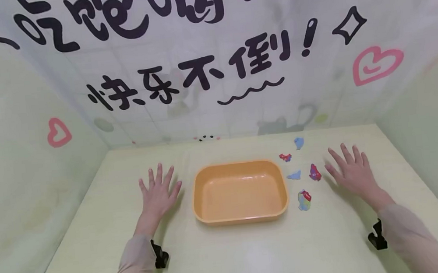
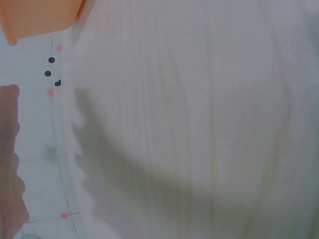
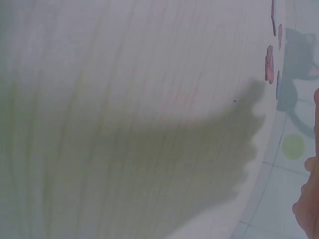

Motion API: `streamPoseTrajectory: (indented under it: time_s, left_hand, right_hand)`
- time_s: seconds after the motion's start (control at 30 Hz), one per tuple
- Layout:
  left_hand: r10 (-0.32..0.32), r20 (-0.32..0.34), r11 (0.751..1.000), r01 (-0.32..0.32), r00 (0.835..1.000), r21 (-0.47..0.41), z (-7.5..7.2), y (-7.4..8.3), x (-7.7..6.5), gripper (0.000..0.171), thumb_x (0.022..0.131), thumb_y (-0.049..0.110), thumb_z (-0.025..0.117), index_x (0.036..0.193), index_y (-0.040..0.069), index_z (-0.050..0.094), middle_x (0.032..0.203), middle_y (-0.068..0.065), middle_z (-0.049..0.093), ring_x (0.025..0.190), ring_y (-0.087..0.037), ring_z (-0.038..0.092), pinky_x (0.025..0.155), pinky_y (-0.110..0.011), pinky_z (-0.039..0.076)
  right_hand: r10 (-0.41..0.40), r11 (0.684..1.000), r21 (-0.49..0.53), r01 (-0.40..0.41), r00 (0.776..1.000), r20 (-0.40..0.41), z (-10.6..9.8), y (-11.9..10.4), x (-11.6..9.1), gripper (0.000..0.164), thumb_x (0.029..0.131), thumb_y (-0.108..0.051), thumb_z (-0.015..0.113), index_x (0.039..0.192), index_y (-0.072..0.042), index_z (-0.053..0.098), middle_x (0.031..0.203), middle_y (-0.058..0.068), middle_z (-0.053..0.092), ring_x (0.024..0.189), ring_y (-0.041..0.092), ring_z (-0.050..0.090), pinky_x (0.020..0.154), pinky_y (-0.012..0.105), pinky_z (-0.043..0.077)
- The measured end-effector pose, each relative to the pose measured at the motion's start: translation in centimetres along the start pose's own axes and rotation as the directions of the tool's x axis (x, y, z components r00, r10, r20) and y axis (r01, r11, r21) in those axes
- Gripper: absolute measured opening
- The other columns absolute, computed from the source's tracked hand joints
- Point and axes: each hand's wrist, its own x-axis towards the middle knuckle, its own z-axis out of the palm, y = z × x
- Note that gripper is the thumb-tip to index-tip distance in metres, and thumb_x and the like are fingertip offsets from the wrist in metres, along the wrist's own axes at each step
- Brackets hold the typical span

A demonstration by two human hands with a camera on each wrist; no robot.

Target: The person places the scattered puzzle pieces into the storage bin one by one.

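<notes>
An orange rectangular tray (image 1: 242, 218) stands in the middle of the table, with nothing in it. To its left my left hand (image 1: 158, 196) hovers with spread, straight fingers and holds nothing. Right of the tray lie several small flat coloured pieces: a red and purple one (image 1: 315, 172), a green-blue one with red (image 1: 304, 200), a light blue triangle (image 1: 294, 175), a small red one (image 1: 285, 157) and a blue one (image 1: 299, 143). Beyond these, my right hand (image 1: 354, 174) is spread and holds nothing, nearest to the red and purple piece. Both hands cast shadows on the tabletop.
The pale wooden table (image 1: 230, 258) ends at a white back wall (image 1: 217, 119) with black lettering and drawings. Pale curtain-like sides close it in at left and right. A black strap mount (image 1: 160, 254) sits at the left wrist, another mount (image 1: 378, 236) at the right.
</notes>
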Motion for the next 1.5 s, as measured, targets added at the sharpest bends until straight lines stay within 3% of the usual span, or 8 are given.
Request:
streamPoseTrajectory:
  time_s: [0.33, 0.57, 0.9, 1.1, 1.23, 1.37, 1.5]
  left_hand:
    - [0.017, -0.013, 0.999, -0.017, 1.0, -0.031, 0.3, -0.2, -0.5, 0.061, 0.095, 0.05, 0.032, 0.145, 0.017, 0.023, 0.153, -0.019, 0.004, 0.138, -0.046, -0.001, 0.107, -0.068, -0.004]
    - [0.019, 0.014, 0.999, -0.018, 1.0, -0.034, 0.3, -0.6, -0.6, 0.063, 0.095, 0.052, 0.03, 0.146, 0.017, 0.019, 0.153, -0.019, 0.004, 0.138, -0.046, 0.002, 0.108, -0.066, -0.004]
    - [0.012, 0.037, 0.997, -0.009, 0.999, -0.071, 0.3, -1.0, -1.4, 0.063, 0.095, 0.051, 0.032, 0.146, 0.014, 0.021, 0.152, -0.021, 0.009, 0.137, -0.046, 0.007, 0.108, -0.067, 0.002]
    - [0.026, 0.001, 0.992, -0.026, 1.0, -0.121, -0.2, -0.7, -1.3, 0.059, 0.097, 0.043, 0.036, 0.143, 0.007, 0.026, 0.149, -0.023, 0.018, 0.135, -0.046, 0.018, 0.108, -0.066, 0.011]
    - [0.029, 0.02, 0.973, -0.024, 0.999, -0.231, -0.7, -0.5, -1.1, 0.057, 0.097, 0.036, 0.041, 0.14, 0.0, 0.029, 0.144, -0.027, 0.028, 0.129, -0.047, 0.029, 0.105, -0.064, 0.024]
    - [-0.025, 0.062, 0.936, 0.045, 0.998, -0.35, -1.1, -0.2, -0.9, 0.055, 0.095, 0.031, 0.046, 0.137, -0.002, 0.032, 0.138, -0.028, 0.036, 0.123, -0.045, 0.039, 0.098, -0.059, 0.038]
    - [-0.087, 0.095, 0.887, 0.121, 0.992, -0.446, -1.1, 0.2, -0.5, 0.048, 0.094, 0.026, 0.049, 0.132, -0.002, 0.039, 0.134, -0.027, 0.041, 0.118, -0.041, 0.047, 0.093, -0.053, 0.045]
  right_hand:
    - [-0.003, 1.0, 0.008, 0.003, 1.0, 0.004, -0.6, -0.2, -0.1, 0.061, 0.096, -0.047, 0.034, 0.144, -0.013, 0.023, 0.145, 0.032, 0.016, 0.13, 0.057, 0.009, 0.104, 0.069, 0.007]
    - [0.017, 0.999, 0.031, -0.017, 1.0, 0.015, -0.5, -0.3, -0.4, 0.061, 0.096, -0.046, 0.035, 0.141, -0.007, 0.027, 0.142, 0.034, 0.021, 0.127, 0.058, 0.014, 0.101, 0.071, 0.012]
    - [0.032, 0.996, 0.078, -0.034, 0.999, 0.022, -0.3, -0.9, 0.0, 0.055, 0.096, -0.038, 0.039, 0.133, 0.003, 0.036, 0.13, 0.038, 0.035, 0.116, 0.059, 0.03, 0.091, 0.07, 0.027]
    - [0.053, 0.991, 0.118, -0.058, 0.997, 0.048, -0.6, -1.3, 0.6, 0.051, 0.095, -0.032, 0.045, 0.128, 0.007, 0.041, 0.123, 0.04, 0.039, 0.108, 0.058, 0.037, 0.087, 0.067, 0.034]
    - [0.068, 0.982, 0.171, -0.081, 0.994, 0.082, -0.9, -1.6, 1.0, 0.048, 0.095, -0.028, 0.047, 0.124, 0.009, 0.043, 0.122, 0.04, 0.039, 0.107, 0.057, 0.038, 0.086, 0.066, 0.036]
    - [0.074, 0.973, 0.211, -0.091, 0.993, 0.089, -0.9, -1.8, 1.4, 0.042, 0.093, -0.023, 0.051, 0.118, 0.011, 0.048, 0.119, 0.039, 0.041, 0.105, 0.053, 0.042, 0.086, 0.064, 0.039]
    - [0.077, 0.964, 0.245, -0.104, 0.99, 0.119, -0.8, -1.8, 2.0, 0.041, 0.093, -0.021, 0.051, 0.117, 0.012, 0.048, 0.114, 0.036, 0.045, 0.101, 0.048, 0.047, 0.084, 0.059, 0.044]
